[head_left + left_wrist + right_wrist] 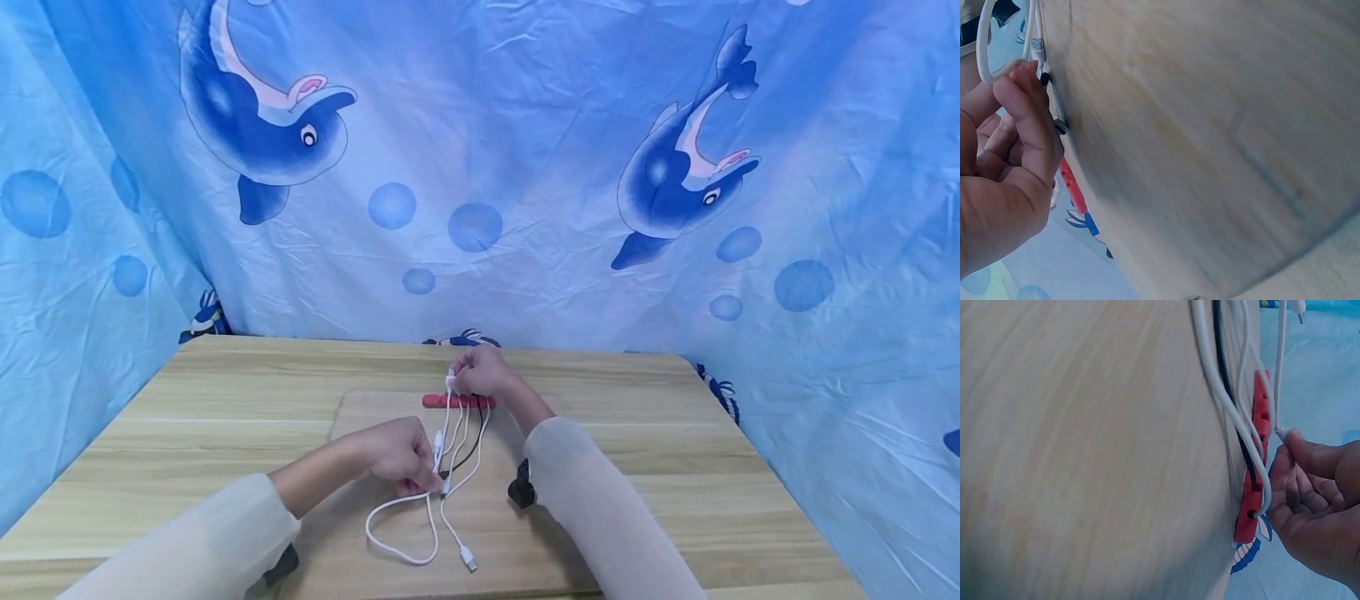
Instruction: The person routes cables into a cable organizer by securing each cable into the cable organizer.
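My left hand (pixel 401 454) pinches a white cable (pixel 983 44) between thumb and fingertips, over the middle of the board; a loop of it hangs toward the front. Above the red cable holder (pixel 433 401), my right hand (pixel 480 372) pinches a white cable (pixel 1280 375) near its end. That stretch runs down toward the left hand. Several other cables sit in the holder's slots, among them a black cable (pixel 1225 375) and a white cable ending in a plug (pixel 468 558) nearest the front. Fingers partly hide the gripped cable end.
A thin wooden board (pixel 360 408) lies under the cables on the wood-grain table (pixel 225 400). Blue curtains (pixel 525 308) printed with dolphins close in the back and sides. Dark wrist devices (pixel 522 487) sit under both sleeves.
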Demonstrator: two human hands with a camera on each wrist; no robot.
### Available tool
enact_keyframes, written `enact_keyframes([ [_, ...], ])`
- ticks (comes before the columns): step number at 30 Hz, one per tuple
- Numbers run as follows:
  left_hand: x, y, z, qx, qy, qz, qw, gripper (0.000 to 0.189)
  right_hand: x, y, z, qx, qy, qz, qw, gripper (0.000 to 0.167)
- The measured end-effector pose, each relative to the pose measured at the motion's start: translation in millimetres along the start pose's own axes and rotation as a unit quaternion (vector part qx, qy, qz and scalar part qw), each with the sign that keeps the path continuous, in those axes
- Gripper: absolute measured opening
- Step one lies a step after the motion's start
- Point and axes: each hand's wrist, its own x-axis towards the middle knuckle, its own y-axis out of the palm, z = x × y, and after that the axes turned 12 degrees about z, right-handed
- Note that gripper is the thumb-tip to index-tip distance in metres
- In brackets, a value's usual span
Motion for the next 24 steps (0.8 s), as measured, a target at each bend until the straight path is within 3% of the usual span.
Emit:
enact_keyframes([
  [8,7.5,4.3,-3.3,0.018,-0.011,0.004,0.9998,0.020,-3.5,-2.9,-0.8,-0.064,0.026,-0.008,0.9976,0.010],
  [14,8.4,5.5,-5.0,0.025,-0.009,0.004,0.9996,0.021,-3.3,-2.5,1.9,-0.135,0.014,-0.007,0.9908,0.009],
  [24,8.2,-1.3,-5.7,0.043,-0.017,0.001,0.9989,0.021,4.6,5.5,6.8,-0.188,0.015,-0.025,0.9817,0.011],
])
